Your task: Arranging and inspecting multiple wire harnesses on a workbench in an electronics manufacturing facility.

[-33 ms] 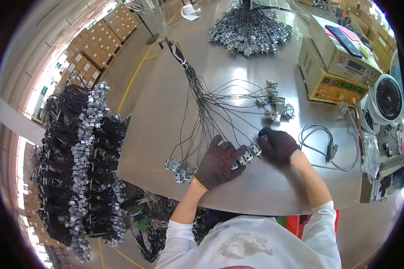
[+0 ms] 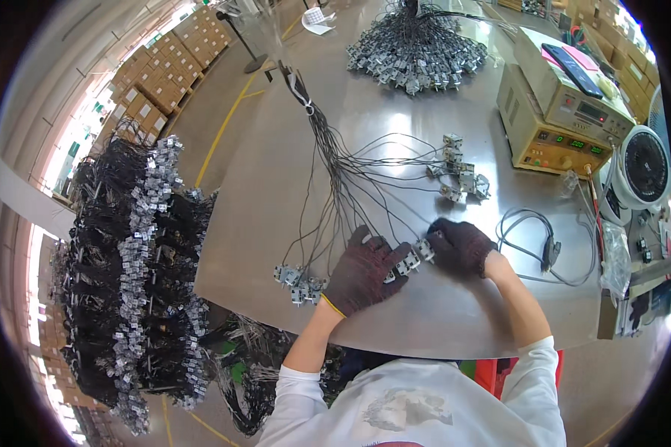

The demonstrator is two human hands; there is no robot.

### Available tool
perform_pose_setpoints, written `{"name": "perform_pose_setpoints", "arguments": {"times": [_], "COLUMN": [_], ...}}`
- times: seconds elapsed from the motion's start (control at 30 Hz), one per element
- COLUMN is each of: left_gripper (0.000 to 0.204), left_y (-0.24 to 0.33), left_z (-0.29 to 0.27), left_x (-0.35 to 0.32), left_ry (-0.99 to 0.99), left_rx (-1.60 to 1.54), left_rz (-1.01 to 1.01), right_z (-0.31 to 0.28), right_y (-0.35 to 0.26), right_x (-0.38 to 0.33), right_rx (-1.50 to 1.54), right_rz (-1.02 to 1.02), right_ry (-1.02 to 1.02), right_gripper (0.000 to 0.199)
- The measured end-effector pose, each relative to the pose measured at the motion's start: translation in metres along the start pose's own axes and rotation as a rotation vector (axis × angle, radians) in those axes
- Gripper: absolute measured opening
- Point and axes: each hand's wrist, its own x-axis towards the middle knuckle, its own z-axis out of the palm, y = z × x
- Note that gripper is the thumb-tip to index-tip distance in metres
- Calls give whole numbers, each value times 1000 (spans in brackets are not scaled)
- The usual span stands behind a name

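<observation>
A bundle of thin black wires [image 2: 334, 160] lies across the metal table, with small silver box-shaped metal parts on its ends. My left hand [image 2: 365, 277], in a dark knit glove, holds a short row of these metal parts [image 2: 408, 264] between its fingers and thumb. The row's right end part [image 2: 425, 250] shows between my hands. My right hand [image 2: 461, 247], gloved alike, has its fingers curled together against that end part; what lies inside its grip is hidden. Left of my left hand lies another cluster of metal parts [image 2: 300, 284].
More wired parts [image 2: 462, 175] lie beyond my right hand. A coiled grey cable [image 2: 548, 253] is at the right, near stacked test instruments [image 2: 566, 112] and a white fan [image 2: 643, 165]. A large wire heap [image 2: 417, 56] sits at the far edge. Hanging bundles [image 2: 134, 276] stand left of the table.
My right hand has shifted very slightly, its fingers curling closer to the row's end part. My left hand keeps its place.
</observation>
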Motion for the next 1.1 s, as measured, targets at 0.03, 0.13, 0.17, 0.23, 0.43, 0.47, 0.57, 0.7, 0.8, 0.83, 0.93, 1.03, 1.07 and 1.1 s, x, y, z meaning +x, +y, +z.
{"name": "perform_pose_setpoints", "arguments": {"times": [0.03,0.13,0.17,0.23,0.43,0.47,0.57,0.7,0.8,0.83,0.93,1.03,1.07,1.1], "left_gripper": [65,65,65,65,67,67,67,64,61,60,57,62,65,64], "left_y": [0,0,-1,0,0,0,1,2,1,0,-1,-1,-2,-2], "left_z": [1,4,4,4,3,2,1,0,1,1,1,-1,-1,-2], "left_x": [-1,-3,-3,-4,-3,-3,-3,-5,-5,-6,-7,-10,-11,-11], "left_ry": [1,10,10,21,11,-28,-1,33,44,39,50,4,-25,-16], "left_rx": [15,22,29,7,30,51,40,-13,-56,-72,-63,-68,-76,-79], "left_rz": [5,15,13,11,19,13,4,1,6,7,19,37,45,46], "right_z": [-1,-7,-9,-17,-32,-29,-20,-14,-14,-13,-3,5,5,3], "right_y": [-3,-16,-20,-24,2,6,13,14,11,8,-3,-13,-14,-14], "right_x": [-4,-15,-19,-26,-4,5,27,32,21,16,-1,-15,-20,-24], "right_rx": [-34,-57,-156,-199,-427,-449,-390,-367,-204,-174,-4,-13,-40,-64], "right_rz": [-115,-37,-25,-81,-140,-146,-187,-193,-168,-196,-62,-34,-60,-76], "right_ry": [-39,-44,-11,243,538,512,533,490,442,370,148,162,161,156], "right_gripper": [44,45,45,42,37,37,33,27,27,29,38,42,43,44]}}
